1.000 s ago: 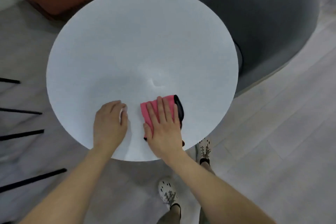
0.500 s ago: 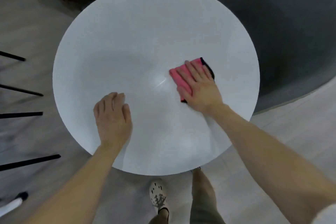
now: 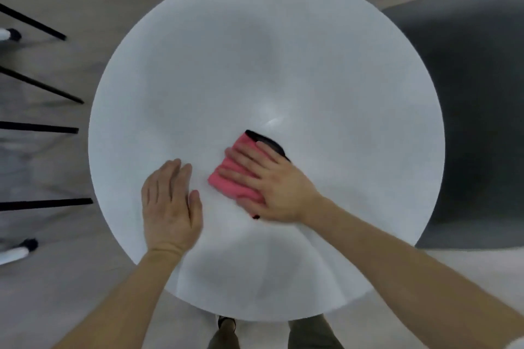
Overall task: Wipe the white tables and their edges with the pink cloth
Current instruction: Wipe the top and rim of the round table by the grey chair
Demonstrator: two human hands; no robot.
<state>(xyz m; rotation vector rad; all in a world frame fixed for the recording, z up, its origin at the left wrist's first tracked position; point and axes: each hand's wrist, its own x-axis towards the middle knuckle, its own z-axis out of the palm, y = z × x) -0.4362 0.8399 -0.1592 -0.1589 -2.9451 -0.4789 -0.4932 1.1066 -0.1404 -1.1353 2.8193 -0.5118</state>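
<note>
Moved since half a second ago: pink cloth [image 3: 226,180] and right hand [image 3: 279,188], from right of the table [image 3: 255,45] middle to the near-left side of the bright glint there, now just beside the left hand [image 3: 170,204] but apart from it. Pressing down on the cloth with the right hand's straight, spread fingers, thumb laid along the near hem, nothing curled round or pinched. Folded into a pad, with black trim showing at the far side and at one near corner. Left hand palm down on the bare top, fingers straight and close together, holding nothing, bracing as before.

Judged as mid-stroke on the top surface, with the rim not yet dealt with. To do it well:

- Keep palm weight over the pad to hold its whole face in contact.
- Run overlapping passes from the middle out to the rim, not loose loops.
- Lift or shift the bracing hand before sweeping the near-left part, to uncover that patch.
- Refold on seeing a soiled face.
- For the edge, wrap the pad over the rim, pinch it between thumb and fingers, then follow round the circle.
- Mind the grey chair [image 3: 467,122] close at the right and the black legs [image 3: 42,127] at the left when stepping round.
</note>
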